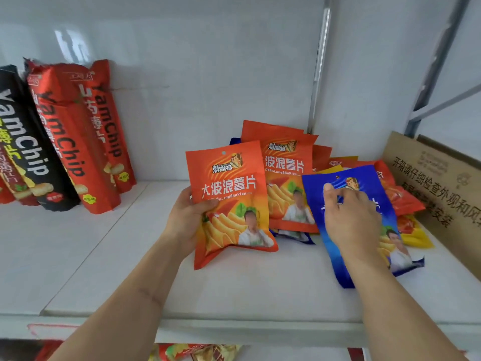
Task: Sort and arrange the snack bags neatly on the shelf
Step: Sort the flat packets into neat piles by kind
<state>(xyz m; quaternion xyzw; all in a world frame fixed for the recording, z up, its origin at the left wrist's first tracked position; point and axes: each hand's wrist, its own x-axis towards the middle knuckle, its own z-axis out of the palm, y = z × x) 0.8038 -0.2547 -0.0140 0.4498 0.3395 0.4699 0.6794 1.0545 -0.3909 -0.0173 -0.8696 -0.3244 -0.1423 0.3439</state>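
Observation:
My left hand (186, 220) grips an orange chip bag (231, 199) by its left edge, thumb on the front, and holds it upright over the white shelf (234, 290). My right hand (348, 217) lies on a blue chip bag (364, 256), fingers curled on its upper part. Behind them leans a second orange bag (286, 175), with more orange, yellow and blue bags in a loose pile (406, 204) at the right.
Red and black YamChip bags (65, 142) lean in a row at the shelf's left. A cardboard box (440, 188) stands at the right edge. The white back wall and a metal upright (318, 69) close the rear. Packets show on the shelf below (197, 353).

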